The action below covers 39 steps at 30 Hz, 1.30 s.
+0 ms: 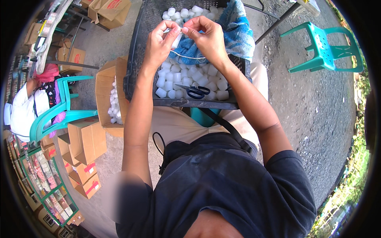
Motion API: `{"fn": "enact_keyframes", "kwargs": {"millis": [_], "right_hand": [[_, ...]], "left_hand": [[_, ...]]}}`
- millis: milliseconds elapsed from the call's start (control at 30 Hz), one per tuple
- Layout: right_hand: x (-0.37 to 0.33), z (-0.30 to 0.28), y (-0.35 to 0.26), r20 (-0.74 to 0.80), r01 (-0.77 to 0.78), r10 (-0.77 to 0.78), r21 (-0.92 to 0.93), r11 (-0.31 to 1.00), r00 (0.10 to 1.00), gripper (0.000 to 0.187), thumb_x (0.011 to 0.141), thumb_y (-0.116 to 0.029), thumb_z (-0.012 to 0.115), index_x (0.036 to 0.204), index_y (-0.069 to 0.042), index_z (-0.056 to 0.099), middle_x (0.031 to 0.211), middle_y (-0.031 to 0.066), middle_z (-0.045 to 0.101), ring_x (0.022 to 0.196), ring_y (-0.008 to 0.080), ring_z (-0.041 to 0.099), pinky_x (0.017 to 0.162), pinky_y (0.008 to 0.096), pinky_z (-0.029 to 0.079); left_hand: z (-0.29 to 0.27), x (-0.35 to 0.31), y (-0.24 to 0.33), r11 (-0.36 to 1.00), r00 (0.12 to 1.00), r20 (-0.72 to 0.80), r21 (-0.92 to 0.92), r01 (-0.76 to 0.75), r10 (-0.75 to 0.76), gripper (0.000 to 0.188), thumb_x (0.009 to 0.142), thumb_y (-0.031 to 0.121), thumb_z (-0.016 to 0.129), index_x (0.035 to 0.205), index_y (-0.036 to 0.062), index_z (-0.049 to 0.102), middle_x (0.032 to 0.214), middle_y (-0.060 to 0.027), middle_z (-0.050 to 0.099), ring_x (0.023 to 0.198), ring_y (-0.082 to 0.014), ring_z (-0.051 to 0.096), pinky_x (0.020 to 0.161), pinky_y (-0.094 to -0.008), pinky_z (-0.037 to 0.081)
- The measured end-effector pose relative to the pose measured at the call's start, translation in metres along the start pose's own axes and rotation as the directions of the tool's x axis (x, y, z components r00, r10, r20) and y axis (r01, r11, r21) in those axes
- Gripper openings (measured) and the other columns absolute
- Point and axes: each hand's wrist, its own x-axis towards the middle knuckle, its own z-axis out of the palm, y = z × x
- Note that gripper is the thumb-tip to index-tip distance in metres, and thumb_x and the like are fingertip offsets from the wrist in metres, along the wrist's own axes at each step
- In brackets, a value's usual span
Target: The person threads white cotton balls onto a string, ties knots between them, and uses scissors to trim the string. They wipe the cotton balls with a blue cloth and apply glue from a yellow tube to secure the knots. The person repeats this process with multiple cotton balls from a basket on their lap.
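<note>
Over the black plastic crate (178, 102), my left hand (159, 44) and my right hand (207, 39) meet fingertip to fingertip. A small white cylinder (176, 41) hangs at my left fingers, which pinch it near its top. My right thumb and finger close on a thin white cord (182, 54), which loops beneath the hands toward my right wrist. Many similar white cylinders (174, 76) fill the crate. Scissors with dark handles (197, 92) lie on them, blades pointing left. A blue patterned cloth (238, 33) drapes over the crate's right side.
Left of the crate stands an open cardboard box (106, 95) holding white pieces. More cardboard boxes (89, 141) are beside it. A person (29, 107) sits near a green plastic chair (65, 115). Another green chair (322, 49) stands at the right, by a table leg (278, 23).
</note>
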Motion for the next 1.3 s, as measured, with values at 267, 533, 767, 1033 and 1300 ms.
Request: {"fn": "enact_keyframes", "kwargs": {"millis": [267, 533, 767, 1033, 1300], "right_hand": [[-0.004, 0.003, -0.009, 0.017, 0.065, -0.063, -0.108, 0.992, 0.998, 0.013, 0.080, -0.008, 0.072, 0.091, 0.000, 0.070, 0.078, 0.0064, 0.065, 0.067, 0.0099, 0.056, 0.063, 0.0257, 0.047], [-0.001, 0.005, -0.004, -0.030, -0.019, 0.017, -0.048, 0.999, 0.999, 0.012, 0.082, -0.008, 0.070, 0.089, 0.001, 0.068, 0.077, 0.0071, 0.063, 0.062, 0.0108, 0.053, 0.059, 0.0263, 0.045], [0.001, 0.005, 0.000, -0.016, 0.027, -0.027, 0.006, 1.000, 0.999, 0.012, 0.084, -0.009, 0.068, 0.088, 0.002, 0.068, 0.081, 0.0099, 0.068, 0.069, 0.0147, 0.060, 0.062, 0.0285, 0.047], [0.002, -0.002, -0.009, 0.113, 0.260, -0.235, -0.356, 0.898, 0.965, 0.010, 0.083, -0.016, 0.068, 0.081, -0.006, 0.067, 0.077, 0.0092, 0.063, 0.077, 0.0276, 0.056, 0.070, 0.0392, 0.046], [0.003, -0.005, -0.002, 0.078, 0.212, -0.199, -0.236, 0.948, 0.977, 0.012, 0.083, -0.016, 0.069, 0.085, -0.005, 0.064, 0.079, 0.0100, 0.062, 0.076, 0.0263, 0.059, 0.069, 0.0380, 0.047]], "left_hand": [[0.002, 0.006, -0.016, 0.977, 0.999, -0.046, -0.212, -0.019, 0.010, 0.017, 0.092, 0.022, 0.063, 0.092, 0.0055, 0.057, 0.079, -0.0004, 0.061, 0.065, -0.0019, 0.054, 0.047, -0.0170, 0.044], [0.010, 0.007, -0.010, 0.945, 0.987, -0.080, -0.286, -0.157, 0.139, 0.013, 0.089, 0.012, 0.066, 0.094, 0.0033, 0.057, 0.086, -0.0013, 0.062, 0.072, -0.0032, 0.056, 0.054, -0.0175, 0.046], [0.007, 0.005, -0.010, 0.971, 0.980, -0.076, -0.139, -0.195, 0.186, 0.013, 0.089, 0.011, 0.067, 0.097, 0.0022, 0.061, 0.087, -0.0012, 0.063, 0.078, -0.0054, 0.058, 0.063, -0.0199, 0.046], [0.002, 0.005, -0.018, 0.980, 0.978, -0.064, 0.041, -0.196, 0.199, 0.024, 0.096, 0.025, 0.057, 0.097, 0.0017, 0.059, 0.085, -0.0011, 0.063, 0.074, -0.0054, 0.056, 0.062, -0.0209, 0.045], [0.004, 0.003, -0.014, 0.964, 0.998, -0.022, -0.263, 0.045, -0.053, 0.020, 0.100, 0.025, 0.049, 0.102, 0.0059, 0.054, 0.091, -0.0035, 0.060, 0.073, -0.0103, 0.057, 0.061, -0.0239, 0.050]]}}
